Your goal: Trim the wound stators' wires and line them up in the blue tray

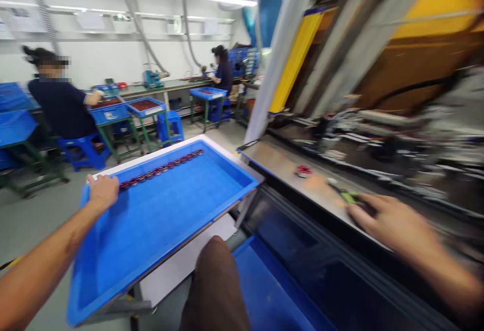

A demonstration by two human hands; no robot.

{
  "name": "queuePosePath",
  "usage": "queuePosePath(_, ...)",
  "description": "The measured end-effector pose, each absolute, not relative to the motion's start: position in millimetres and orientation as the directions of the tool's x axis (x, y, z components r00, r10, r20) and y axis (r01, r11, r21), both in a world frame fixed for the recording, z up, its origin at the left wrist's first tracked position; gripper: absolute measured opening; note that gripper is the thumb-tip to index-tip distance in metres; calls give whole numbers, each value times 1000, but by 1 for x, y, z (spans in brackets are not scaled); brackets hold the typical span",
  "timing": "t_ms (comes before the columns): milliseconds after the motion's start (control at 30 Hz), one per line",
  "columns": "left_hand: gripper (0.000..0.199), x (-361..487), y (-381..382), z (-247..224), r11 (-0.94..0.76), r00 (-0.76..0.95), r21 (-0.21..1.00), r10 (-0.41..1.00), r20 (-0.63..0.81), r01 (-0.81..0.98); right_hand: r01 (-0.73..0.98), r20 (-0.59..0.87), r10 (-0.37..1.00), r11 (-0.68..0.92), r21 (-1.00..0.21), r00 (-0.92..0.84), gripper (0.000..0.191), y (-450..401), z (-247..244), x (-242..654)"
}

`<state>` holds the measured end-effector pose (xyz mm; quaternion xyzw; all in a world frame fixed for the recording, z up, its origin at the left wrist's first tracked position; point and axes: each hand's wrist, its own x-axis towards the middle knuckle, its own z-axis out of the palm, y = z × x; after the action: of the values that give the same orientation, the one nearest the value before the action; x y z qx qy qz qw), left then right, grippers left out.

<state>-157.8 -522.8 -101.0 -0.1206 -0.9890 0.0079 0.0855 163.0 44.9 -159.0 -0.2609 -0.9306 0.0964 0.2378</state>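
Head view: left hand (103,190) grips a blue tray (177,207) at its far left corner, right hand (395,222) holds a blurred green tool (349,198), perhaps pliers.

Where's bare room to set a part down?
Blue plastic tray: bare between its row of round red parts and near rim. Grey metal ledge: bare left of the lone round red part; crowded around the blurred green tool and right hand.

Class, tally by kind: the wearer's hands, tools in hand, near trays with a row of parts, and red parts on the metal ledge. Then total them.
Hands: 2, left hand and right hand
Tools: 1 green tool
Trays: 1 blue tray
Parts: 1 red part on the metal ledge
Total: 5
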Motion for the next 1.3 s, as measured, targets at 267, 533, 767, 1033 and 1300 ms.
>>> queuePosePath(267,26,-149,-270,-38,597,-614,163,719,326,786,576,306,598,800,-168,-741,30,34,-124,166)
queuePosePath(533,32,-90,-91,-74,286,-402,421,890,217,861,559,366,617,786,-263,-696,32,30,-116,163)
queuePosePath(767,37,-105,-26,-91,160,-282,764,959,31,625,509,380,607,794,-333,-698,35,58,-129,162)
queuePosePath(1033,31,-78,-34,-92,37,-360,936,928,97,349,422,553,560,829,-368,-617,32,61,-139,156)
queuePosePath(1300,60,21,-140,-102,-238,-521,968,818,244,79,155,731,575,813,-562,-367,31,34,-112,176)
